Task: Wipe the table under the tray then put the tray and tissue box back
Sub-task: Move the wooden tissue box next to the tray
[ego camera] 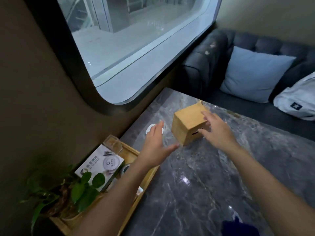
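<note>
A wooden cube-shaped tissue box (186, 123) stands on the dark marble table (213, 176), toward its far end. My right hand (215, 129) is open with fingers spread, touching the box's right side and top edge. My left hand (156, 143) hovers open just left of the box, its thumb near the box's lower corner. A wooden tray (131, 153) lies along the table's left edge by the wall. It holds a printed card (100, 165), a clear holder (113, 143), small cups and a potted plant (68, 189). A dark blue cloth (238, 228) lies at the near edge.
A white round disc (150, 128) sits on the table behind my left hand. A dark sofa (213, 53) with a pale blue cushion (254, 74) and a white bag (296, 101) stands beyond the table. A large window (136, 40) fills the wall to the left.
</note>
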